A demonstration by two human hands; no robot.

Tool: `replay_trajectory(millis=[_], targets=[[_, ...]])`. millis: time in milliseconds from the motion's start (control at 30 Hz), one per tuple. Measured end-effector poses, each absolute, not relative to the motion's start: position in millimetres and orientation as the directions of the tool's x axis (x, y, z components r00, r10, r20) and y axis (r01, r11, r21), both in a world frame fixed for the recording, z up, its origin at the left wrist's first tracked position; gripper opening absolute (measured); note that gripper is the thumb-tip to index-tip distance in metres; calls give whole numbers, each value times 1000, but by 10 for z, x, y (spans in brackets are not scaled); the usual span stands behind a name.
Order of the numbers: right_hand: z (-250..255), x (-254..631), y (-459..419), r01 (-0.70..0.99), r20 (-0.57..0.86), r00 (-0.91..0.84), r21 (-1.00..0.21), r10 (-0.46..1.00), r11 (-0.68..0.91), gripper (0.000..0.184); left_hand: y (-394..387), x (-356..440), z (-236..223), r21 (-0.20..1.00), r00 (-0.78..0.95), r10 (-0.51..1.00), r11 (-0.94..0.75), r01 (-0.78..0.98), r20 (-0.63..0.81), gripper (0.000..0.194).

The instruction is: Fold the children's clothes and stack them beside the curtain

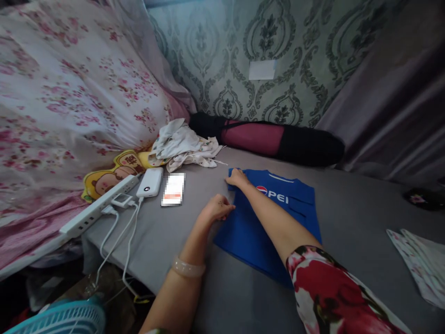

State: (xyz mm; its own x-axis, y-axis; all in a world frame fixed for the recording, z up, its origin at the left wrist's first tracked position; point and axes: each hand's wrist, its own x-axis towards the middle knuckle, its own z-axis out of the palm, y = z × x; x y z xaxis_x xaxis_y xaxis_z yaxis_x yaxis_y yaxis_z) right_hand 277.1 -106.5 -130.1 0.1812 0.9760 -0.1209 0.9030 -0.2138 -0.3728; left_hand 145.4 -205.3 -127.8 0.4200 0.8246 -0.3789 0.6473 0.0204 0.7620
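Pinching blue shirt (247, 234) on grey sheet (167, 241): left grip (219, 207), right grip (238, 178); patterned wallpaper (222, 65) behind, floral curtain (76, 88) at left.

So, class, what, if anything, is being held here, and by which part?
The blue shirt, seemingly: the right hand is at its upper-left corner as pictured, the left hand at the edge below; pinch or mere touch cannot be told.

Blue shirt (250, 236) laid flat, right of center. Neckline far, hem near. Round red-white-blue logo, white "PEI" visible, dark lines at right.
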Motion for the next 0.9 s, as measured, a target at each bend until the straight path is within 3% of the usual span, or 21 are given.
replay_trajectory(millis=[233, 367, 533, 700, 900], targets=[[-1324, 2815, -965, 801, -205, 237, -512, 950, -310, 30, -2005, 1364, -1294, 772, 496, 756, 21, 635, -428, 26], [-1318, 2996, -955, 608, -250, 282, -700, 926, -374, 23, -2022, 1343, -1245, 768, 530, 714, 16, 640, -457, 25], [-1148, 3343, -1134, 323, -246, 305, -882, 920, -343, 14, -2057, 1345, -1198, 782, 564, 702, -15, 623, -435, 26], [-994, 3686, -1423, 109, -259, 315, -946, 913, -306, 16, -2109, 1430, -1170, 812, 591, 703, -32, 583, -397, 27], [-1001, 3943, -1712, 0, -268, 324, -959, 907, -284, 23, -2221, 1596, -1143, 848, 646, 675, -54, 527, -358, 28]])
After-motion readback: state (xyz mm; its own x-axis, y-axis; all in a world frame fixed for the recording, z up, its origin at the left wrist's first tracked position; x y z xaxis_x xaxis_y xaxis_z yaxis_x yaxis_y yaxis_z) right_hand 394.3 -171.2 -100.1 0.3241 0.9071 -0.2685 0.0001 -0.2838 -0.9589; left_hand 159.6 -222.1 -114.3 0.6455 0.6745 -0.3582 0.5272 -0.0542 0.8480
